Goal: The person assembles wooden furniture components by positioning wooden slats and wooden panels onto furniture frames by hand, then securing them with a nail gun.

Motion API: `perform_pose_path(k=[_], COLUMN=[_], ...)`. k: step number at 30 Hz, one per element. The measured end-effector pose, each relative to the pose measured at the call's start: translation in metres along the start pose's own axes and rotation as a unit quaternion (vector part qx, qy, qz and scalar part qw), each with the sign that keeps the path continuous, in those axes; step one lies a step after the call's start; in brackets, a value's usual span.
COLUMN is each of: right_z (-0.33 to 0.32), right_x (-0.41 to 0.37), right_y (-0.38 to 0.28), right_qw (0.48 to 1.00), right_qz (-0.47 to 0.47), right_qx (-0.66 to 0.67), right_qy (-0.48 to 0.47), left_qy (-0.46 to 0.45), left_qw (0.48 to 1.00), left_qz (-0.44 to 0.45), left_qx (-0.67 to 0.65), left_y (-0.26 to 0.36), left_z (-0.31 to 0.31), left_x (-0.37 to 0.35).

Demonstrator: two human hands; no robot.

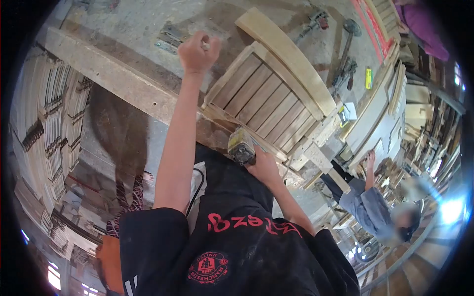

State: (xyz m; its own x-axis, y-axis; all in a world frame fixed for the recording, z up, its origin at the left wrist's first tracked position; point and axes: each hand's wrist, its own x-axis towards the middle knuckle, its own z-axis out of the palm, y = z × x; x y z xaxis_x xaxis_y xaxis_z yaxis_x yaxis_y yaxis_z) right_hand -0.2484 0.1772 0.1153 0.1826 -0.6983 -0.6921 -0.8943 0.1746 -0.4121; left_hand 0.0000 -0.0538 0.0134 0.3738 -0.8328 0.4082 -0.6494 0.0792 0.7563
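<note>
My left hand (198, 52) is raised above the bench with its fingers curled closed. Something small and pale may sit between the fingers, but I cannot make out what. My right hand (264, 167) grips a dusty, boxy power tool (241, 146) with a yellowish label, close to my body at the bench's near edge. Just beyond the tool lies a slatted wooden panel (264, 93) in a frame. A curved wooden rail (289, 56) runs along the panel's far side. The tool's working end is hidden.
On the bench (113, 66) lie a metal plate-like piece (170, 38), a hammer-like tool (349, 29), clamps (316, 22) and a yellow object (369, 78). Wood pieces (54, 108) are stacked at left. A co-worker (368, 202) is at right; another person in purple (422, 27) is beyond.
</note>
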Motion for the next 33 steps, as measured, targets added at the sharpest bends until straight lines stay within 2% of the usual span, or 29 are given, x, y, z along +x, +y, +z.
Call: perform_pose_path(k=[4,8,11,16,24,27,33], right_z=[0.002,0.010,0.010,0.006,0.002,-0.009,-0.007], right_x=[-0.016,-0.047,-0.060,-0.060,-0.065,-0.070,-0.076], right_y=[0.019,0.067,0.094,0.102,0.113,0.110,0.116], right_qw=[1.000,0.999,0.997,0.998,0.999,0.997,0.995], right_qz=[0.017,0.034,0.076,0.053,0.026,0.073,0.073], right_qx=[0.004,0.000,-0.001,0.005,0.009,0.001,0.044], right_qy=[-0.010,0.030,0.017,0.034,0.035,0.006,0.042], left_qy=[0.004,-0.009,0.001,0.014,-0.003,0.014,0.003], left_qw=[1.000,0.999,1.000,1.000,0.999,0.998,0.998], left_qz=[0.006,-0.032,-0.030,-0.010,-0.044,-0.059,-0.059], left_qx=[0.009,0.015,0.010,0.012,0.023,0.009,0.011], left_y=[-0.001,-0.001,0.000,0.000,0.002,0.006,0.008], left_z=[0.000,0.001,0.000,0.002,-0.001,0.001,-0.005], left_x=[0.001,-0.002,0.001,0.001,0.004,0.001,-0.002])
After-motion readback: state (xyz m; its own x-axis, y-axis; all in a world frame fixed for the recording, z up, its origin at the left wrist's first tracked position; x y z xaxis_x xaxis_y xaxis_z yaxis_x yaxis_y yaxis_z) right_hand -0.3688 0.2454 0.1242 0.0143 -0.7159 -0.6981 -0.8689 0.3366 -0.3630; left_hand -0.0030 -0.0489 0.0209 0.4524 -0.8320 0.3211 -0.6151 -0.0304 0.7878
